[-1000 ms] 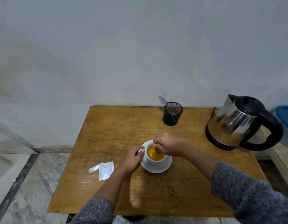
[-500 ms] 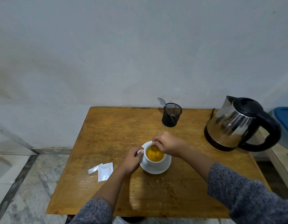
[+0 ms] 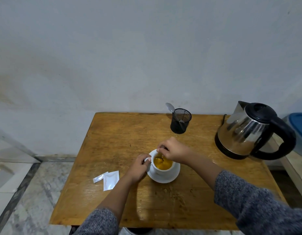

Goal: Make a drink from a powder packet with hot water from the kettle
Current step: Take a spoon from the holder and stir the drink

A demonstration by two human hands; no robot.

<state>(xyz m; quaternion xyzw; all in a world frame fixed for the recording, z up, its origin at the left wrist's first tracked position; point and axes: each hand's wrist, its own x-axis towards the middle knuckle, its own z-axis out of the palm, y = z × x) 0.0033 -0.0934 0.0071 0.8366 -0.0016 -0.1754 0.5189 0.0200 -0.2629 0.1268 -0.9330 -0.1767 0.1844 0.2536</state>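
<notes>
1. Table [image 3: 113, 133]: a wooden top set against a pale wall; it carries every item listed below.
2. Cup [image 3: 163, 169]: white, upright on a white saucer [image 3: 170, 177] near the middle of the table, and filled with an orange-yellow drink [image 3: 164, 164].
3. Left hand [image 3: 138, 167]: placed at the cup's left side, its grip pinched on the cup handle [image 3: 147, 159] between thumb and fingers.
4. Right hand [image 3: 174, 151]: poised over the far rim of the cup, its grip pressed together on a thin stirring utensil [image 3: 159, 156] whose lower end dips into the drink; the utensil is mostly hidden, so its kind cannot be told.
5. Packet [image 3: 111, 180]: white, torn open, lying flat on the table to the left of the cup and apart from it, with its torn-off strip [image 3: 99, 177] touching its upper left corner.
6. Kettle [image 3: 245, 133]: steel with a black lid and handle, standing upright at the right edge of the table, well apart from the cup.
7. Mesh holder [image 3: 180, 121]: a black cup at the far edge of the table, holding a spoon [image 3: 169, 107] that leans left.
8. Sleeves [image 3: 248, 200]: grey knit, pushed up both forearms.
</notes>
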